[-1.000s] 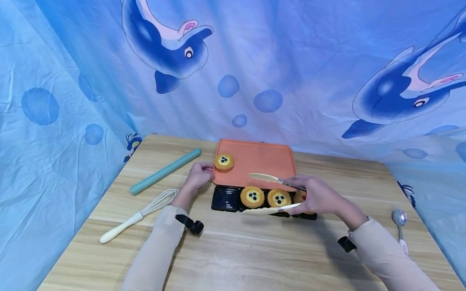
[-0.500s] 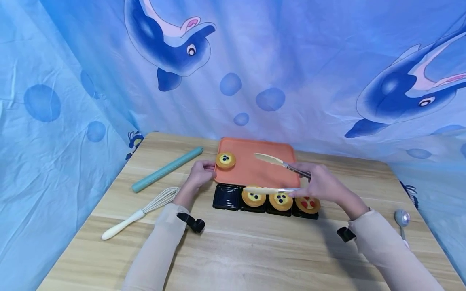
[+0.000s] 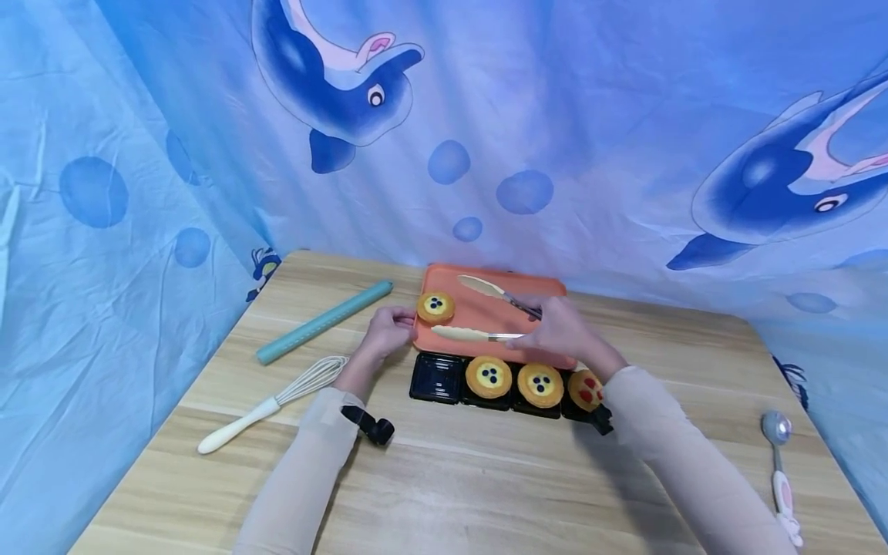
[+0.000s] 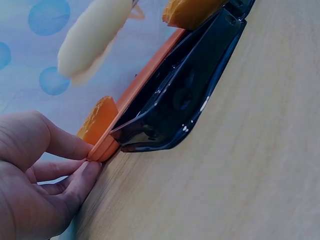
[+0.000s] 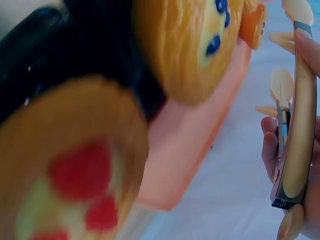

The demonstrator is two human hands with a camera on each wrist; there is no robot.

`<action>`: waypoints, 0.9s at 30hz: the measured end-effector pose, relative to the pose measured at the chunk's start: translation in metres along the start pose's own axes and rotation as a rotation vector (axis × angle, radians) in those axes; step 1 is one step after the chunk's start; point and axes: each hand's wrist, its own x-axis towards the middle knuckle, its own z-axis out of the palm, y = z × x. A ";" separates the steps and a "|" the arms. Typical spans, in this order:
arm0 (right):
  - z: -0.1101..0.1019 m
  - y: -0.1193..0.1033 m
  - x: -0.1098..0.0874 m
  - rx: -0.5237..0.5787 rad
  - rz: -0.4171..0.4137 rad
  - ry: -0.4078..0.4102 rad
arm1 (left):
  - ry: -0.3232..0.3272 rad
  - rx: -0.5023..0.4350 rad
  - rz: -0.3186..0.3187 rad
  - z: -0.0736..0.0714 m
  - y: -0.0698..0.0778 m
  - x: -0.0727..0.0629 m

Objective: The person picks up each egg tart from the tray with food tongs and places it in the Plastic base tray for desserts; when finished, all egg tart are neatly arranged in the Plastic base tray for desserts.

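My left hand (image 3: 385, 333) pinches the left rim of the orange tray (image 3: 479, 310) between thumb and fingers, plainest in the left wrist view. On that tray's left end lies a blueberry tart (image 3: 435, 307). In my right hand (image 3: 560, 330) are tongs (image 5: 301, 135) with cream-coloured tips, their arms spread over the tray. The upper tip points left above the tray; the lower one is close to the tart, with nothing between them. In front of the tray stands a row of black square cups (image 3: 437, 378). Two hold blueberry tarts (image 3: 489, 377); the rightmost holds a strawberry tart (image 3: 585, 389), partly covered by the right wrist's strap.
At the left of the wooden table (image 3: 444, 493) lie a teal rolling pin (image 3: 324, 322) and a whisk (image 3: 274, 405) with a white handle. A scoop-like spoon (image 3: 777, 428) with a rabbit handle lies at the right. A blue dolphin curtain (image 3: 590, 131) hangs behind.
My right hand has carried the tongs up and left, from over the black cups to over the tray, near the blueberry tart. The left hand keeps its place at the tray rim.
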 end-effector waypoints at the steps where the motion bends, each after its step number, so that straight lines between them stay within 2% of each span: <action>1: 0.003 -0.001 0.003 -0.001 -0.003 -0.001 | -0.002 0.003 0.002 0.000 0.000 0.000; 12: 0.030 -0.013 0.028 -0.061 0.054 -0.004 | 0.024 0.026 0.033 0.000 -0.002 0.000; 16: 0.037 -0.017 0.032 -0.048 0.057 -0.014 | 0.029 0.028 0.051 0.000 -0.003 0.001; 27: 0.041 -0.019 0.031 -0.030 0.048 0.022 | 0.029 0.030 0.028 0.001 -0.001 -0.001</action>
